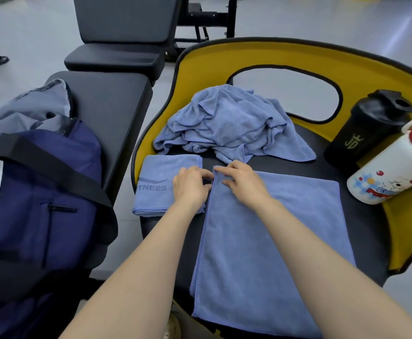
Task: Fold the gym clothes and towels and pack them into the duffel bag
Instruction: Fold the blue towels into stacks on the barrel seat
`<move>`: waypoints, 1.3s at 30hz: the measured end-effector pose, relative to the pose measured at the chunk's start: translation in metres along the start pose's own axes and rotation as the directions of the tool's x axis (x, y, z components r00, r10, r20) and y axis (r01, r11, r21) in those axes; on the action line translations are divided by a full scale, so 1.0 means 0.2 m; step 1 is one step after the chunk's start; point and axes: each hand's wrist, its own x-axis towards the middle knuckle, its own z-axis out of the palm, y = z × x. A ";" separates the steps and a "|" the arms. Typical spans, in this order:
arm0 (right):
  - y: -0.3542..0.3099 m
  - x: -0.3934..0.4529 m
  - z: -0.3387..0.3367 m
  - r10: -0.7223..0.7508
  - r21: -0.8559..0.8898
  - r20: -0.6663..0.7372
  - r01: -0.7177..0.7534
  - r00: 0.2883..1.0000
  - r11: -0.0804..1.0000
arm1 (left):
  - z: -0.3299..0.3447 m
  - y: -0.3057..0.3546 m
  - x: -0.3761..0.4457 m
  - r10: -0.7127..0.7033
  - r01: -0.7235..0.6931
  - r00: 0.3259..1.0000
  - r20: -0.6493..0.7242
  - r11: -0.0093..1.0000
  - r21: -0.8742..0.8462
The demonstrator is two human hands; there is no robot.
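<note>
A blue towel (285, 231) lies spread flat on the black seat, reaching to its near edge. My left hand (191, 185) and my right hand (242, 182) both sit at its far left corner, fingers pinching the edge there. To the left lies a folded blue towel (158, 184) printed with "TNESS"; my left wrist rests over it. Behind them is a crumpled heap of blue towels (229, 123). The navy duffel bag (41, 192) with a black strap stands open on the bench at left, grey clothing (28, 111) showing at its top.
The seat has a raised yellow backrest (200, 59) with a cut-out. A black shaker bottle (369, 126) and a white bottle with a red cap (391, 167) stand at the right. A black padded bench (112, 104) runs along the left, gym frames behind.
</note>
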 end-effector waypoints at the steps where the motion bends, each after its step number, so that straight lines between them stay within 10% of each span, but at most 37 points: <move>1: 0.00 0.00 0.00 -0.016 -0.010 0.006 0.016 1.000 1.000 | 0.00 0.00 0.00 0.007 -0.007 1.000 -0.001 1.000 0.023; 19: -0.02 0.17 -0.12 -0.028 0.015 0.222 0.025 0.975 1.000 | 0.03 -0.01 0.00 0.035 -0.035 0.999 -0.003 0.997 0.071; 31: -0.08 0.22 -0.06 -0.009 -0.201 0.047 0.018 0.999 0.979 | 0.03 -0.03 0.01 0.060 -0.060 0.998 0.009 0.996 0.071; 39: -0.02 0.05 -0.04 -0.034 -0.001 -0.104 0.034 0.994 0.999 | -0.02 -0.05 -0.01 0.110 -0.110 0.994 0.006 0.993 0.030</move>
